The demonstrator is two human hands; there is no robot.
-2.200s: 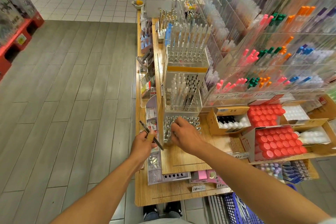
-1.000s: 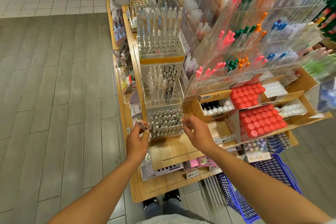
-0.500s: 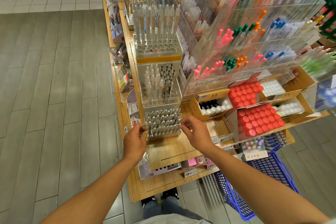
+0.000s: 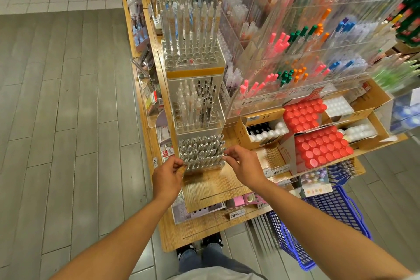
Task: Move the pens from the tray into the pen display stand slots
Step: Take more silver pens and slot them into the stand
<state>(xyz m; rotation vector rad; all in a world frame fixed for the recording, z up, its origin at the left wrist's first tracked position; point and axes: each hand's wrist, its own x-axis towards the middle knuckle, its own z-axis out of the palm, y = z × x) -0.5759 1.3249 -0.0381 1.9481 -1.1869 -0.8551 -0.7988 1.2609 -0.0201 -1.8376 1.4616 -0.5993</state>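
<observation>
Both hands at the lowest tier of the clear pen display stand [image 4: 201, 154] on the wooden counter [image 4: 211, 185]. Left hand [image 4: 168, 177] at its 8 o'clock corner, fingers curled shut (contents not visible). Right hand [image 4: 243, 165] at 3 o'clock, fingertips pinched on the outer pens [image 4: 218, 154]. Slots densely filled. Blue basket [image 4: 336, 209] at 4 o'clock. Taller tiers [image 4: 195, 107] behind at 12.
</observation>
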